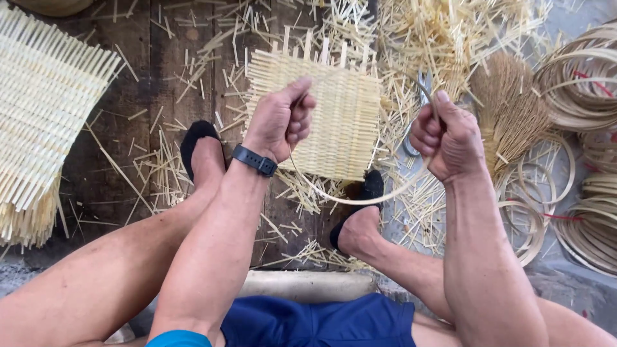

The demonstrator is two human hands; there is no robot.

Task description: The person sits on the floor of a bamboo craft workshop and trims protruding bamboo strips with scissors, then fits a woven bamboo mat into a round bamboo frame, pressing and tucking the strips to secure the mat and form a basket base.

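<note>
My left hand [281, 120] and my right hand [445, 137] each grip one end of a thin bamboo strip [360, 199]. The strip sags in a curve between them, above my feet. A black band sits on my left wrist. Behind my left hand lies a small woven bamboo mat [340, 115] with loose strip ends sticking up along its far edge. Both feet wear black socks and rest on the dark wooden floor [160, 77].
Several woven mats [45, 109] are stacked at the left. Coiled bamboo rings [578, 83] pile up at the right, next to a small broom [508, 103]. Scissors [418, 96] lie among bamboo offcuts scattered over the floor.
</note>
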